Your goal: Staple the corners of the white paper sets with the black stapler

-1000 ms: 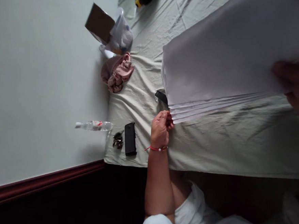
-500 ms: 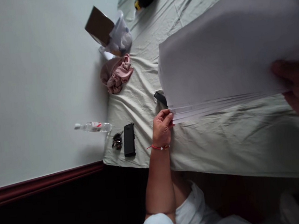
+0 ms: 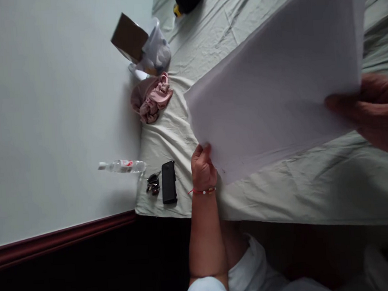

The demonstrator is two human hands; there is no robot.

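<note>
we've got a big white sheet of paper (image 3: 272,73) held up off the pale green bedsheet (image 3: 283,192), tilted, near corner low. our left hand (image 3: 202,169), red string bracelet at the wrist, is closed on that low corner w/ thumb and fingers; our right hand (image 3: 374,110) is clamped on the far right edge, thumb on top. hands well apart, sheet spanning btw them.

judgement: to handle it well we'd keep both pinches light and level so the paper doesn't crease or sag, and keep the low corner from dragging on the wrinkled sheet.

by the wall: black phone (image 3: 168,182), dark sunglasses (image 3: 153,183) just beside it, clear plastic water bottle (image 3: 122,166), pink crumpled cloth (image 3: 152,97), brown cardboard box (image 3: 129,37) against a clear plastic bag.

writing: bottle has a red-and-white label, too small to read. paper looks blank from here. nothing else legible.
</note>
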